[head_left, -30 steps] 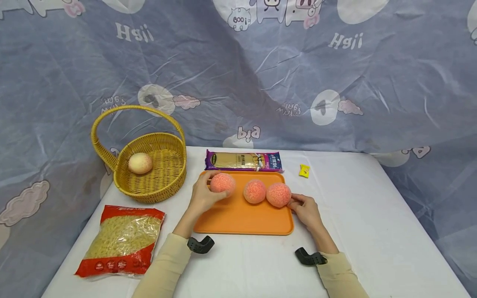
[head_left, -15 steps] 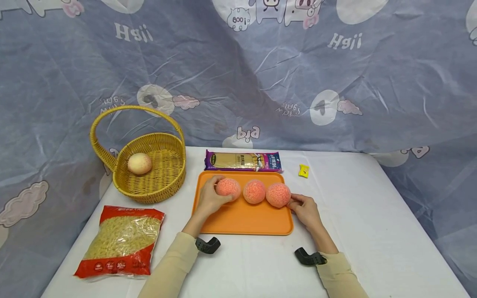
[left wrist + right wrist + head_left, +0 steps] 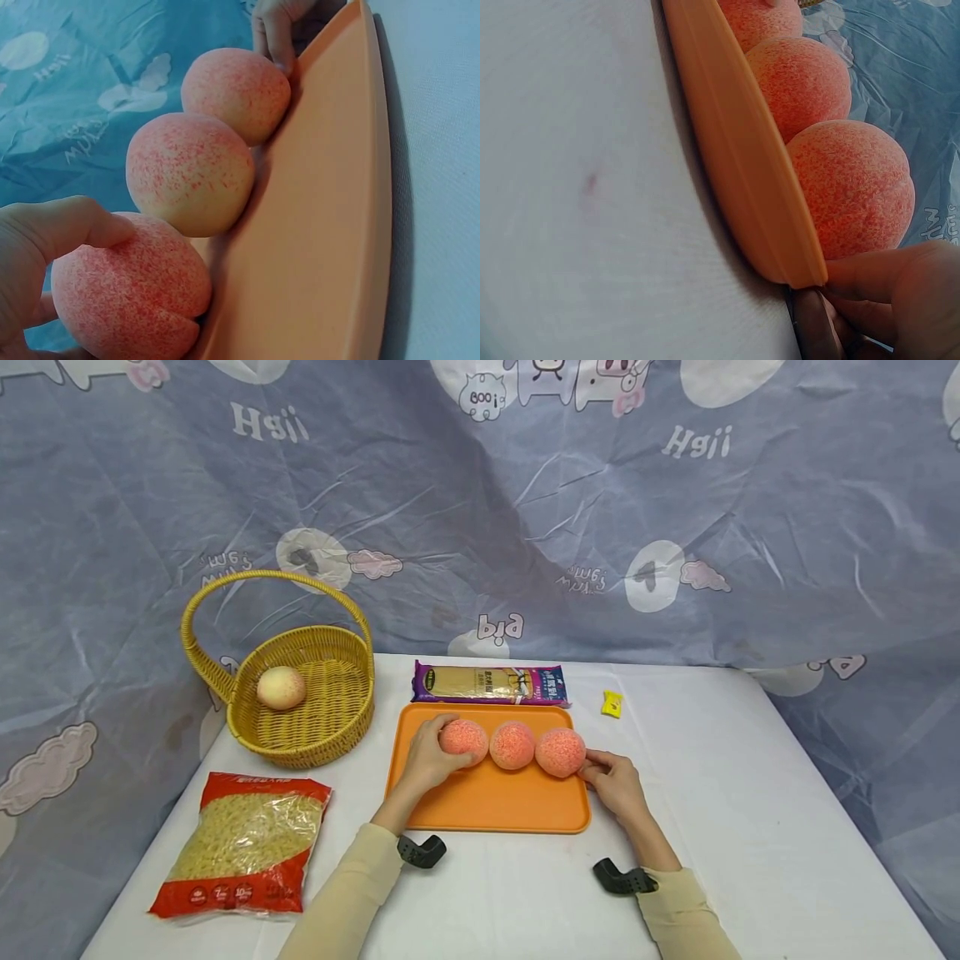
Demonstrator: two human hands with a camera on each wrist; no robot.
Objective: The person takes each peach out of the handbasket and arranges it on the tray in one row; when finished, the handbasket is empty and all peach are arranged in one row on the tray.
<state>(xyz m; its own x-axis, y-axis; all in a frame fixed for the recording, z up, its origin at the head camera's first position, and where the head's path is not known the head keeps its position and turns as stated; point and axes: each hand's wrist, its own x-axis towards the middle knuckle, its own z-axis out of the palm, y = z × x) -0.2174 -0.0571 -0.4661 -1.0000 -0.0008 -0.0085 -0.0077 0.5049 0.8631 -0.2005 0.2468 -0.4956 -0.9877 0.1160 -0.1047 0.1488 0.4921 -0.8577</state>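
Three pink speckled peaches stand in a row on an orange tray. My left hand grips the left peach, thumb on its near side and fingers behind it; in the left wrist view this peach overlaps its neighbour. The middle peach and the right peach sit side by side. At the tray's right edge my right hand pinches the rim, thumb on top and fingers below, as the right wrist view shows; the thumb lies close to the right peach.
A yellow wicker basket with a paler peach inside stands at the back left. In front of it lies a red bag of pasta. Behind the tray are a purple noodle packet and a small yellow wrapped piece.
My left hand has carried the left peach rightward along the tray, up to the middle peach. My right hand and the other two peaches have stayed in place.
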